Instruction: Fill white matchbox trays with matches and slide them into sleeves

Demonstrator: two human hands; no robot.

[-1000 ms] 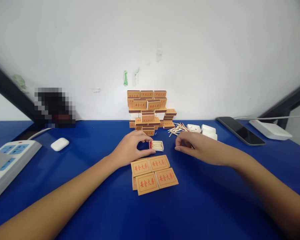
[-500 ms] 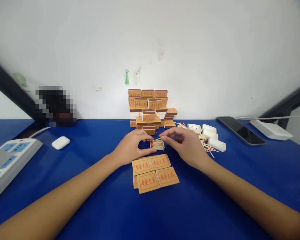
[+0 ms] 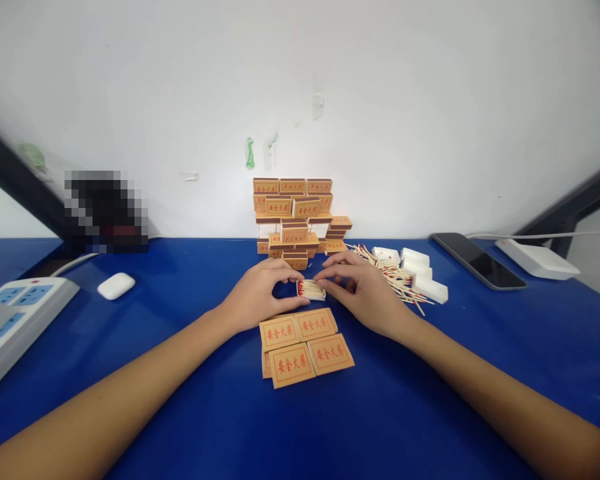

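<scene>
A small white matchbox tray (image 3: 312,297) lies on the blue table, filled with red-headed matchsticks (image 3: 311,288). The thumb and fingers of my left hand (image 3: 260,293) grip its left end from the front and back edges. My right hand (image 3: 365,290) is at the tray's right end, thumb and forefinger close together on the matches. What its fingertips pinch is hidden. Just in front of the tray lie several flat orange matchbox sleeves (image 3: 293,363) with red characters. Behind it rises a stacked structure of matchboxes (image 3: 294,233).
Right of my right hand are a heap of loose matches (image 3: 397,280) and several white trays (image 3: 430,289). Farther right lie a phone (image 3: 480,261) and a white box (image 3: 537,259). At left are a white earbud case (image 3: 116,286) and a power strip (image 3: 35,313). A wall stands behind.
My right fingers have lowered a matchstick from above the tray's back edge to the matches inside. My left hand keeps its grip. The whole view has shifted slightly.
</scene>
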